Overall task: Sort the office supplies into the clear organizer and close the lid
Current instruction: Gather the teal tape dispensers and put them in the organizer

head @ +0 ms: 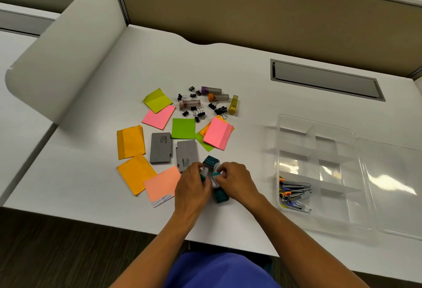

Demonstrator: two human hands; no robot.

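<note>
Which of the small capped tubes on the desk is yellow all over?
The yellow tube, rightmost of the four, past the binder clips. The other three are greyish with a purple, orange or pink cap.

Both hands are on the teal-and-white rollers: left hand (193, 187) grips one (204, 176), right hand (236, 180) pinches another (216, 174). A third roller (210, 162) lies just beyond the fingertips, a fourth (221, 196) between the wrists. Right of the grip sits the clear organizer (319, 214), staplers (294, 193) in its near compartment.

Glossy clear plastic organizer (319, 217) is gleaming near the matt white desk's (228, 64) right edge; paper sticky notes (182, 128) are looking matt.
</note>
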